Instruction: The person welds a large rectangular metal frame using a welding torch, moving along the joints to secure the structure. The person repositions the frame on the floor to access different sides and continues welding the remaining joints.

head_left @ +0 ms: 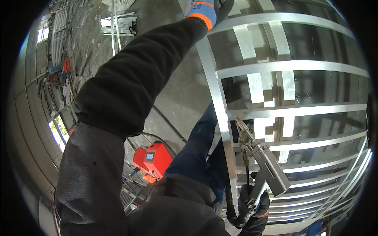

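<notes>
My left arm reaches far forward, and the blue, orange-cuffed glove of my left hand (201, 12) is at a silvery metal frame (214, 80) with many crossbars. One dark finger or thumb spreads beside the bar; the other fingers are cut off by the picture's top edge. My right hand (254, 200), in a dark glove with an orange cuff, is closed round the handle of a grey welding gun (271, 169). Its copper-coloured nozzle tip points up at the corner where a crossbar meets the side rail, close to the metal. A hose runs down from the gun.
A red machine with a small screen (157, 157) stands on the floor by my legs, a black cable (169, 122) trailing near it. Cut metal bars (118, 25) lie at the far left. Flat pale strips (256, 86) show beneath the frame. Racks line the left wall.
</notes>
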`<state>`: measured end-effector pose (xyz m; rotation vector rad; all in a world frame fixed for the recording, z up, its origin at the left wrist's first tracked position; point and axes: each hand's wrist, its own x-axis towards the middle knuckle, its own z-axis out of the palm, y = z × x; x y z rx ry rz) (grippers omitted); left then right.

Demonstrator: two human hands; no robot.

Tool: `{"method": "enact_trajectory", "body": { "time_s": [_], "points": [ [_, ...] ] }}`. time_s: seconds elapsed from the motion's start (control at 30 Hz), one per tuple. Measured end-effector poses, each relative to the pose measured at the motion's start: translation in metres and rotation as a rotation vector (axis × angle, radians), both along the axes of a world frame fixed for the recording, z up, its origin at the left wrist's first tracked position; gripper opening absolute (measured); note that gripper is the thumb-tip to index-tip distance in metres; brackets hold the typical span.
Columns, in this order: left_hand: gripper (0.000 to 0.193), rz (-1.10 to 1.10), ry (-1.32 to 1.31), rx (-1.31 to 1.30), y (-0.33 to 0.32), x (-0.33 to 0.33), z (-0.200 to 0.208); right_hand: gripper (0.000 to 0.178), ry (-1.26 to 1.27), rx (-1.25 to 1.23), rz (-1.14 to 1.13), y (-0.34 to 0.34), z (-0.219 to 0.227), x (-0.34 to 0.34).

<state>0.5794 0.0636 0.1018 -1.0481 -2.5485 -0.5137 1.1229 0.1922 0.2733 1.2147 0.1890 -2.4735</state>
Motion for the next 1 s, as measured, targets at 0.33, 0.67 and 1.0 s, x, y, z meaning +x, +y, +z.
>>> {"method": "enact_trajectory", "body": {
  "time_s": [0.33, 0.67, 1.0],
  "points": [
    [0.050, -0.007, 0.015, 0.006, 0.000, -0.002, -0.004, 0.081, -0.057, -0.089, -0.010, -0.009, -0.020, 0.007],
    [0.052, 0.060, -0.033, -0.003, 0.000, -0.004, -0.013, 0.051, -0.083, 0.264, 0.399, -0.003, -0.040, 0.061],
    [0.052, 0.067, -0.045, 0.004, 0.000, -0.010, -0.017, 0.029, -0.001, 0.530, 0.699, 0.003, -0.018, 0.023]
  ]
}}
